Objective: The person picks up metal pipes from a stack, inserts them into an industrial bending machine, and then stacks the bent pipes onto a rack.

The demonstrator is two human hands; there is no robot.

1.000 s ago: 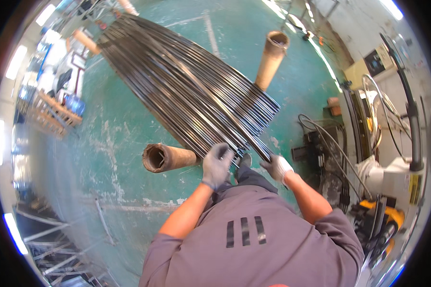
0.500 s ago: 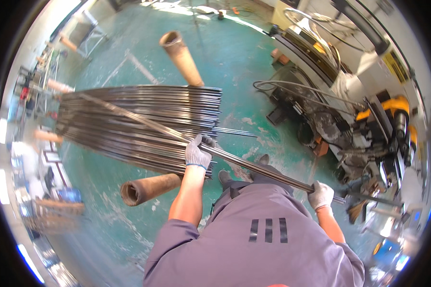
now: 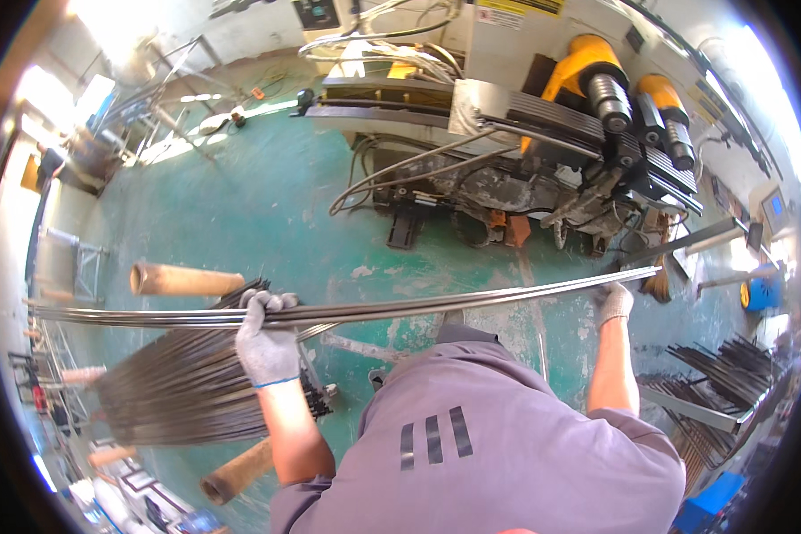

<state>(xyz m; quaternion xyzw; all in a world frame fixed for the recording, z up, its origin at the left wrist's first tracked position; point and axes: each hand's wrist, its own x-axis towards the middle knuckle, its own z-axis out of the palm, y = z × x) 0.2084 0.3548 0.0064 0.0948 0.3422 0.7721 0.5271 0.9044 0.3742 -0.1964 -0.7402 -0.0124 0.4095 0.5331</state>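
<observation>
A thin bundle of long, shiny metal rods (image 3: 418, 308) stretches across in front of me, rising slightly toward the right. My left hand (image 3: 269, 343), in a light knit glove, is closed around the bundle left of its middle. Near the right end, my gloved right hand (image 3: 614, 304) holds the rods from below; its fingers are partly hidden behind them. Under and beyond my left hand lies a wide pile of similar dark rods (image 3: 187, 392). Brown thick-walled tubes (image 3: 187, 280) stick out from beneath the pile on its far and near sides.
Ahead stands a machine with yellow-and-black cylinders (image 3: 587, 67), a metal bed and looping hoses (image 3: 400, 182). A rack (image 3: 694, 405) at the right holds more dark rods, with a broom (image 3: 657, 283) beyond it. The green floor (image 3: 267, 196) is scuffed.
My body and view have turned right, toward the machine. The rods in my hands have swung off their slant over the pile and now lie nearly crosswise before me.
</observation>
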